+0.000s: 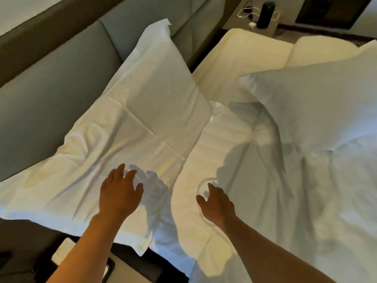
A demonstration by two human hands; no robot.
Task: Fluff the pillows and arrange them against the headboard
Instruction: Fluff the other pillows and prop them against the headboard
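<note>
A large white pillow (130,127) lies flat along the grey padded headboard (51,94) at the left, its near part creased. A second white pillow (318,105) lies at the right on the rumpled bedding. My left hand (120,193) hovers over the near end of the left pillow, fingers spread, holding nothing. My right hand (217,202) is over the white sheet (204,160) just right of that pillow, fingers apart and empty.
A nightstand (253,17) at the far top carries a dark cylinder (265,15) and white cables. Cream mattress corners (244,54) show beyond the pillows. A dark bedside surface with a white object (65,252) sits below the bed's near edge.
</note>
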